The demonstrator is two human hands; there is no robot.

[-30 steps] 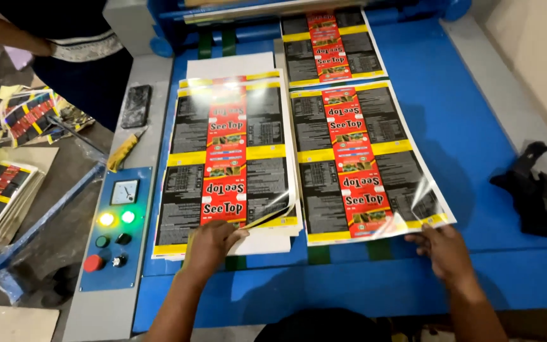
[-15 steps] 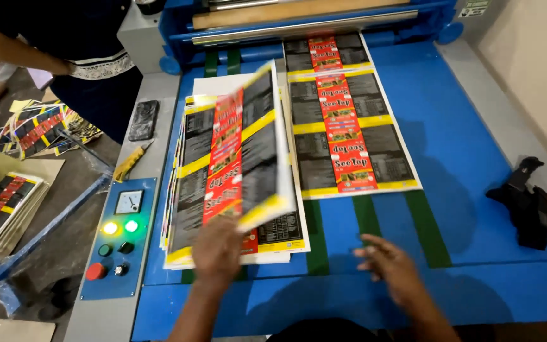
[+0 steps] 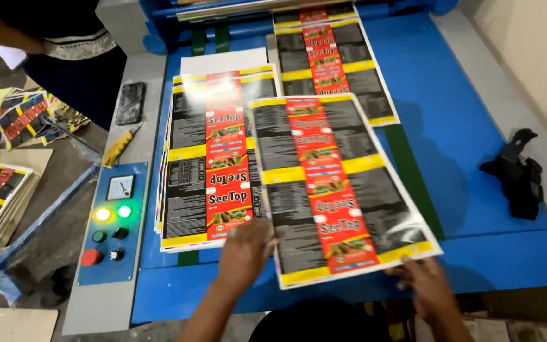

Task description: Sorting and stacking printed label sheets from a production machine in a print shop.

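Blue table [image 3: 470, 164] (printed sheets [image 3: 213, 158], black cloth [image 3: 517, 177])

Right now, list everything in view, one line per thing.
loose printed sheet: one, glossy black, red and yellow, held over the table's near edge
sheet stack: one, same print, left of it
sheet by the rollers: one, same print, far end
blue table: one
control panel: one, blue, lit yellow and green lamps
phone: one, black, grey ledge
black cloth: one, right side
left hand: on the loose sheet's near left corner
right hand: at its near right corner
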